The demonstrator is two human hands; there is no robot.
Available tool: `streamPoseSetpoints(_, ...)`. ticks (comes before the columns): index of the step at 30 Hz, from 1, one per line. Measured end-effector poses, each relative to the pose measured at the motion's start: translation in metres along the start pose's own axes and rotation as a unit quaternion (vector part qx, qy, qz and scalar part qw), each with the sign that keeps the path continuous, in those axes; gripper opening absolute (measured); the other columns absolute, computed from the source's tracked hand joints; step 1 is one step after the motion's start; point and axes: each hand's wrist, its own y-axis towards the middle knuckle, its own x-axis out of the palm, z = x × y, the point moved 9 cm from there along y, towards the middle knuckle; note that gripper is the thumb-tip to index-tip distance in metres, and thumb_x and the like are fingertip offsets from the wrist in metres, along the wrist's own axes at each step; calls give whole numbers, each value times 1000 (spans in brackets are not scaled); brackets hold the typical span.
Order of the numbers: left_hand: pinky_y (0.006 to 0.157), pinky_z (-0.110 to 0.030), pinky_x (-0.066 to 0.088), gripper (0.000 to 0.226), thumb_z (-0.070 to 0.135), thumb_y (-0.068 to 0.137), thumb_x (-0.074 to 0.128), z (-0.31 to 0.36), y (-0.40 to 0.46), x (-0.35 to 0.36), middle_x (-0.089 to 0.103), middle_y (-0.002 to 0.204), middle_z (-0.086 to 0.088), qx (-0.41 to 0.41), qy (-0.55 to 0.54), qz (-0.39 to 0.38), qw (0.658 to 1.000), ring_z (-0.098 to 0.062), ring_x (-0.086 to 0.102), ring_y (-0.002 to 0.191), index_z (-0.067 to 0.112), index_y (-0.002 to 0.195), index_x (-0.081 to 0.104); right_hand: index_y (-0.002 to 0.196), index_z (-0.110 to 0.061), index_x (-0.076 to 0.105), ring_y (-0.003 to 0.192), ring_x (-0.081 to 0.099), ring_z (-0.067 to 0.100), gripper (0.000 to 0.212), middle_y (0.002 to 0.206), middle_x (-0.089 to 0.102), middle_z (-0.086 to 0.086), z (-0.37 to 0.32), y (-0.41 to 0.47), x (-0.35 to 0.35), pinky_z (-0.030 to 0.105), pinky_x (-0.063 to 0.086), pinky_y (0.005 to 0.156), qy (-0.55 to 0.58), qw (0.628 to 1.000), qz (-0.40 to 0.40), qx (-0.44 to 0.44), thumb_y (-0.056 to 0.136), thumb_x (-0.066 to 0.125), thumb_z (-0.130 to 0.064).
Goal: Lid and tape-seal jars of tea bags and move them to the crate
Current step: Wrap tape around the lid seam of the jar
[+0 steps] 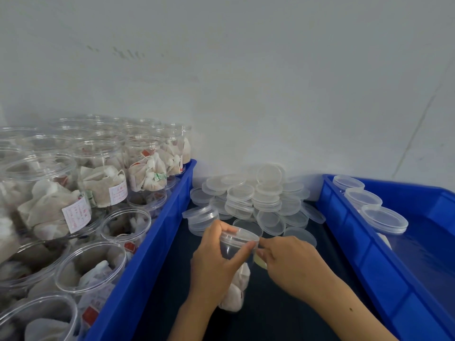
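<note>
A clear plastic jar (pixel 238 249) with tea bags in its bottom (pixel 236 289) stands on the dark table between two blue crates. A clear lid (pixel 240 236) sits on its mouth. My left hand (pixel 214 264) grips the jar from the left, thumb across its front below the lid. My right hand (pixel 290 262) pinches something thin at the lid's right edge; a yellowish roll (pixel 261 261), probably tape, shows under its fingers. Three lidded jars (pixel 384 219) stand along the inner edge of the right crate (pixel 369 244).
The left blue crate (pixel 157 232) holds several open jars of tea bags (pixel 103 178), stacked in two layers. A heap of loose clear lids (pixel 266 200) lies at the back of the table against a white wall. Dark table surface (pixel 270 311) lies between the crates.
</note>
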Motion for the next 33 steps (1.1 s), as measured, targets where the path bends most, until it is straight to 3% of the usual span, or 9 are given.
streamPoseSetpoints(5,73,-27,57,57,76,52,69,-5,2,-8,62,98,20,-5,66,41,997,2,63,86,44,93,44,111,-25,55,94,61,17,20,102,64,-4,-7,0,-1,30,47,78,-12,1000,8,-3,102,36,-27)
streamPoseSetpoints(10,65,-18,54,67,92,41,62,-11,4,-12,65,91,20,-26,18,36,999,3,64,80,50,91,46,102,-23,57,87,56,18,27,91,57,-3,0,-1,-5,34,48,80,-4,999,-38,-14,103,32,-32)
streamPoseSetpoints(12,68,-26,57,63,86,42,69,-18,6,-14,68,90,15,-40,-24,42,998,0,67,79,48,90,49,96,-18,60,81,55,18,35,84,56,-2,4,-1,-9,37,50,79,2,998,-52,-20,103,32,-38)
streamPoseSetpoints(15,67,-29,59,59,79,45,75,-22,7,-16,70,89,14,-41,-56,38,997,-2,69,78,46,88,53,76,-16,66,62,51,6,54,59,54,-10,14,-3,-4,28,47,75,126,985,-114,9,102,32,-48)
streamPoseSetpoints(18,65,-27,59,57,76,45,78,-25,8,-17,71,91,11,-48,-82,27,995,-5,71,77,46,87,55,65,-15,59,59,45,10,57,63,47,-3,23,-7,-4,29,44,77,155,978,-134,45,102,33,-49)
streamPoseSetpoints(22,67,-25,58,52,68,45,80,-28,12,-20,71,93,8,-60,-87,23,994,-3,70,78,46,85,54,72,-19,46,65,43,12,42,70,44,-3,33,-14,-14,24,35,60,48,991,-89,88,102,34,-47)
streamPoseSetpoints(26,71,-32,59,61,78,40,78,-29,10,-17,70,95,9,-68,-78,19,994,-4,69,80,46,86,54,84,-35,49,86,53,20,28,92,58,-3,29,-23,-32,36,39,87,-129,984,59,106,101,28,-27)
streamPoseSetpoints(29,71,-35,60,56,70,43,81,-30,9,-20,71,91,9,-75,-93,35,992,-6,70,78,44,85,55,93,-35,56,96,59,16,31,100,62,-7,35,-22,-27,34,37,91,-124,979,88,135,103,27,-40)
streamPoseSetpoints(33,66,-27,58,55,53,50,90,-29,7,-19,70,100,2,-81,-157,10,984,-12,71,83,33,89,58,113,-37,53,88,54,18,29,95,54,-6,32,-10,-2,39,38,91,-73,990,39,112,104,30,-24)
